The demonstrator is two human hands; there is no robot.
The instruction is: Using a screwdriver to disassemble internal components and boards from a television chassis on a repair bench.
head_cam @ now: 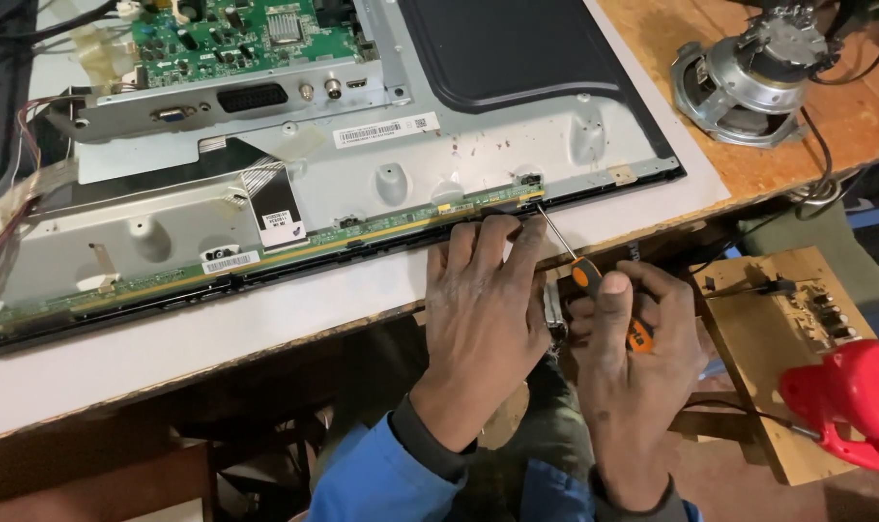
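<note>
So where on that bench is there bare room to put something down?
The white tabletop strip between the grey metal display panel and the near edge lies bare left of the left hand. Bare wood shows beside the round metal speaker. It is crowded around the right hand and the orange-handled screwdriver.

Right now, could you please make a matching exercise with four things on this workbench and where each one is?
Things:
1. screwdriver
2. green circuit board
3. loudspeaker
4. red tool

Places:
A. far right corner of the wooden bench
B. in the right hand, tip at the panel's lower edge strip
C. lower right, beside a small brown board
D. top left, on the back of the metal panel

Pairs: 1-B, 2-D, 3-A, 4-C
</note>
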